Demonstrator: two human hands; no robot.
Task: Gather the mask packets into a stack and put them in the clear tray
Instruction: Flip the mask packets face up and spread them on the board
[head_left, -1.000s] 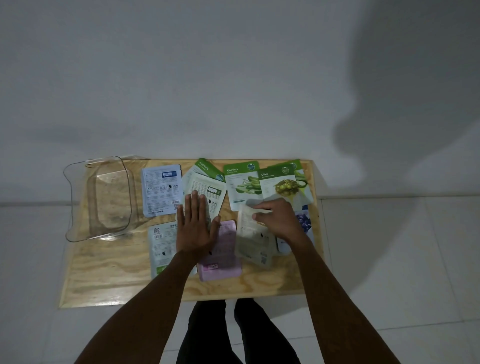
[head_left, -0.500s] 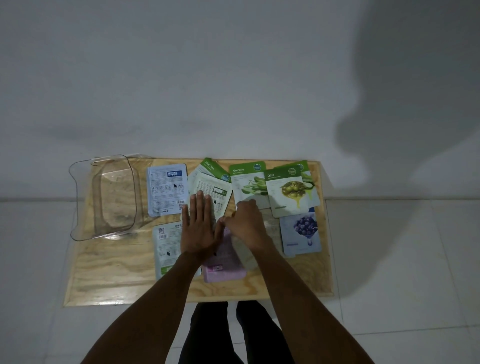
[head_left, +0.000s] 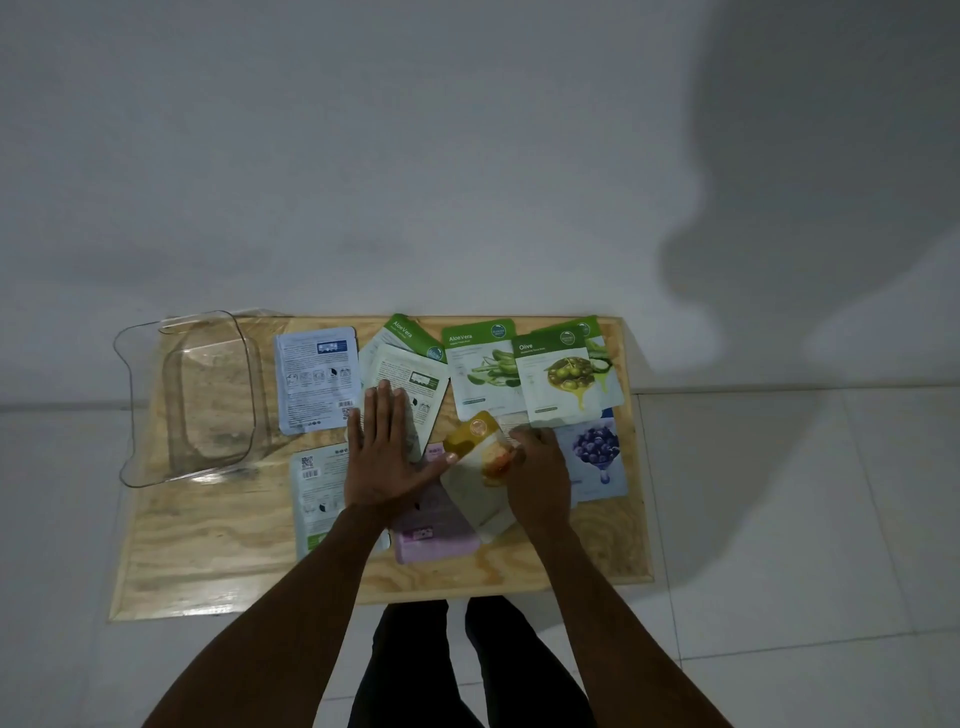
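Observation:
Several mask packets lie spread over a small plywood table (head_left: 208, 561). My left hand (head_left: 387, 457) presses flat, fingers apart, on a white packet (head_left: 415, 379) and a pink packet (head_left: 436, 530). My right hand (head_left: 537, 478) grips a yellow honey packet (head_left: 480, 457), now face up and tilted over the pink one. Behind lie an Aloe Vera packet (head_left: 480, 369), an Olive packet (head_left: 558, 374) and a blueberry packet (head_left: 597, 452). Two pale packets (head_left: 317, 384) lie face down at the left. The clear tray (head_left: 192, 400) stands empty on the table's left end.
The table stands against a white wall on a white tiled floor. My legs in dark trousers show below the table's front edge. Bare wood lies in front of the tray and along the front edge.
My right hand slid a packet leftward toward my left hand and turned it over, so its yellow front now shows. The blueberry packet became uncovered. My left hand stayed flat in place.

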